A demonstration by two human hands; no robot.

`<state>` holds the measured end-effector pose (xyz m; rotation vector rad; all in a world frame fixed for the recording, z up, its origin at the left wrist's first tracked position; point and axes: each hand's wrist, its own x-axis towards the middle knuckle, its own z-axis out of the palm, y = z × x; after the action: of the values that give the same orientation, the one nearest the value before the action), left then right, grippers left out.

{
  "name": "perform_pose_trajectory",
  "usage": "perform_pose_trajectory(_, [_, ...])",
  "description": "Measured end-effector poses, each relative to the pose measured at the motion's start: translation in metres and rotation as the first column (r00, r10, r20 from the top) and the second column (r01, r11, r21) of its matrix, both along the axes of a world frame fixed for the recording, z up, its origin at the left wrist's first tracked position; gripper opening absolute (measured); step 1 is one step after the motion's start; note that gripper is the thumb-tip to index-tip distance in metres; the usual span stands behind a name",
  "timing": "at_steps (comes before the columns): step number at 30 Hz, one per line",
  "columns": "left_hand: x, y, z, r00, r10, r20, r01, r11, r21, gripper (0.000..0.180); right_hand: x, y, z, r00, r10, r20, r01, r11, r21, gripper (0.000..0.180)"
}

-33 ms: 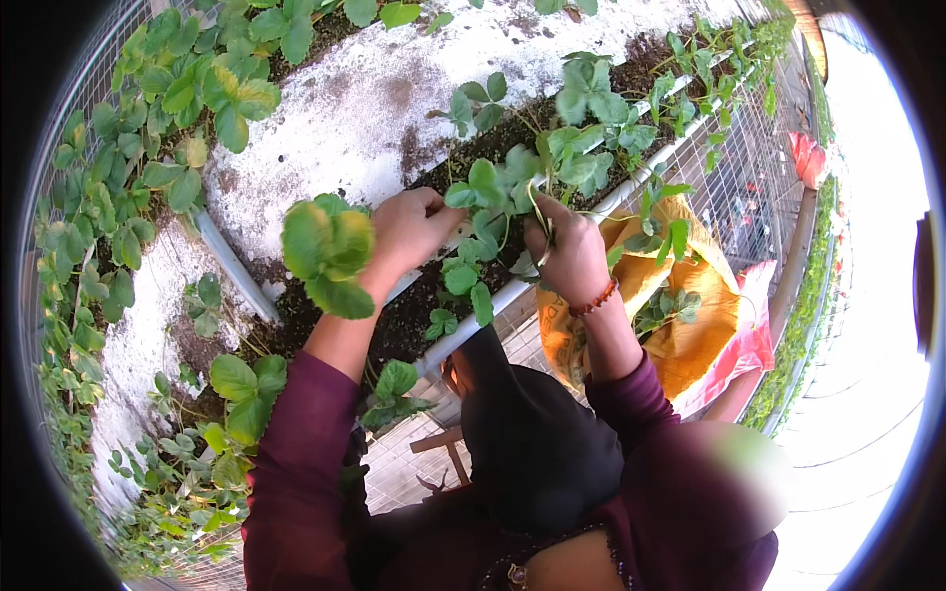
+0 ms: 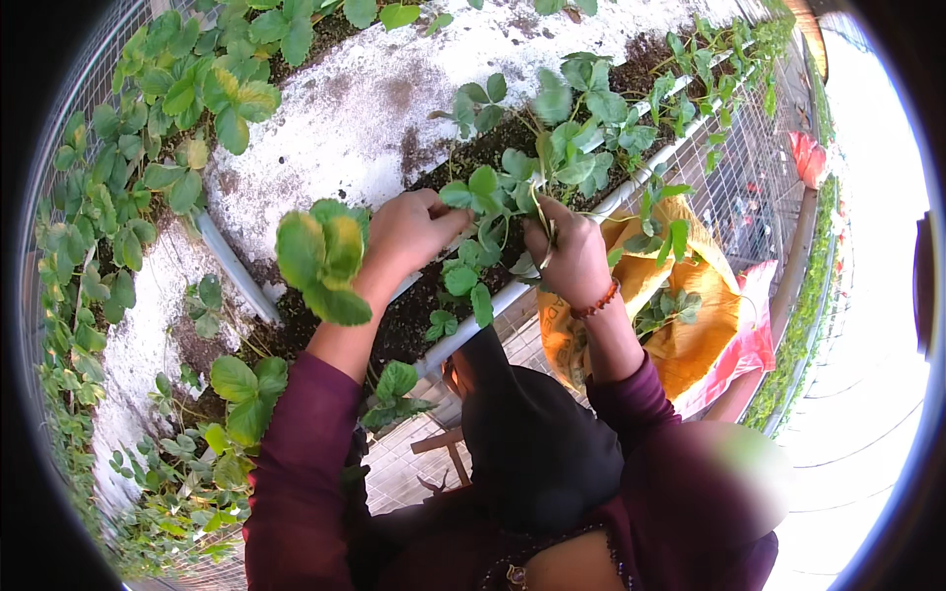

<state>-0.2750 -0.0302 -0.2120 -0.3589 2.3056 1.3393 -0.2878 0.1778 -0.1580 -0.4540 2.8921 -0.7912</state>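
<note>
In a long planting trough grow strawberry plants (image 2: pixel 567 148) with three-part green leaves. My left hand (image 2: pixel 409 231) reaches in at the trough's far side, thumb and fingers pressed together at the edge of a leaf cluster (image 2: pixel 480 192). Whether a stem lies in that pinch is hidden. Just right of it, my right hand (image 2: pixel 572 254) is closed on thin pale stems (image 2: pixel 537 194), whose ends stick out above and below the fingers. A leafy shoot with yellowing leaflets (image 2: pixel 323 258) stands against my left wrist and partly covers it.
White, soil-stained sheeting (image 2: pixel 335 128) spreads beyond the trough, with more plants (image 2: pixel 148 187) at the left. A pale pipe (image 2: pixel 473 330) edges the near side. An orange sack (image 2: pixel 705 364) holding some leaves hangs open at the right, beside wire mesh (image 2: pixel 729 163).
The yellowing shoot by my left wrist has swung slightly left. Leaves around my fingers have shifted a little, while both hands stay almost in place.
</note>
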Motion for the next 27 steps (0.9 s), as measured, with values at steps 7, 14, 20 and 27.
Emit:
perform_pose_trajectory(7, [0.002, -0.006, -0.02, 0.998, 0.012, -0.069, -0.008, 0.998, 0.055, 0.025, 0.0, -0.007, 0.0, 0.993, 0.02, 0.114, -0.002, 0.988, -0.151, 0.022])
perform_pose_trajectory(14, [0.01, -0.008, -0.028, 0.976, 0.072, -0.205, -0.052, 0.993, 0.101, 0.019, -0.026, -0.019, 0.001, 0.993, 0.115, 0.04, -0.108, 0.983, -0.147, 0.025])
perform_pose_trajectory(20, [0.013, -0.009, -0.029, 0.969, 0.079, -0.234, -0.066, 0.996, 0.06, 0.022, -0.069, -0.053, 0.01, 0.936, 0.263, 0.234, -0.321, 0.911, 0.259, 0.018])
perform_pose_trajectory(27, [0.014, -0.004, -0.03, 0.967, 0.107, -0.232, -0.084, 0.991, 0.106, 0.022, -0.104, -0.062, -0.04, 0.788, 0.419, 0.45, -0.474, 0.88, 0.01, 0.018])
